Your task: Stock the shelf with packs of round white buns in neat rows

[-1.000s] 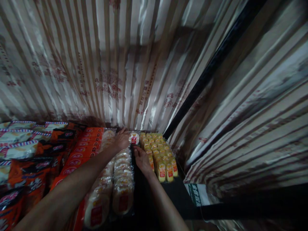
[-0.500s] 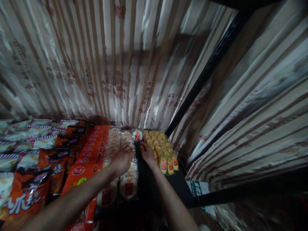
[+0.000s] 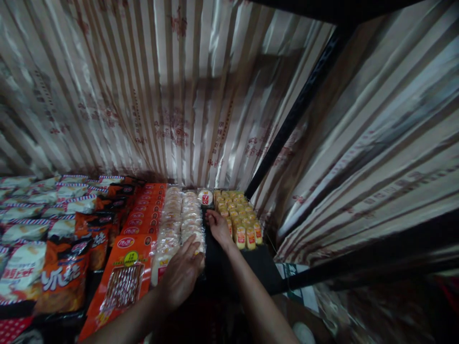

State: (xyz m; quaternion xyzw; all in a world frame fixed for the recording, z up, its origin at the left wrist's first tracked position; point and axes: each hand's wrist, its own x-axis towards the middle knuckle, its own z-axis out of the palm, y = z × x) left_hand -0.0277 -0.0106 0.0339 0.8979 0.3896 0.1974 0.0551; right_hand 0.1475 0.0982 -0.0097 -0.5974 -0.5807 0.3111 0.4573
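Observation:
My left hand [image 3: 181, 272] lies over the near end of a row of round, flat packaged cakes [image 3: 191, 212], its fingers bent around the front cake, which it mostly hides. My right hand [image 3: 219, 228] hovers over the black shelf strip [image 3: 215, 260], fingers loosely curled and apart with nothing visible in them. Just beyond that hand, a single round packaged cake [image 3: 205, 197] with a red label leans upright at the back. A second row of the same cakes [image 3: 172, 212] runs along the left.
Small yellow packaged cakes [image 3: 236, 215] stand in rows to the right. Orange-red snack packets [image 3: 132, 253] and black-and-orange bags [image 3: 66, 274] fill the left, beside white bags [image 3: 23, 272]. A dark metal post [image 3: 287, 129] rises at the back right before a striped curtain [image 3: 179, 95].
My left hand has drawn back toward me, down the row to its front cake. My right hand has barely moved. The view has shifted slightly.

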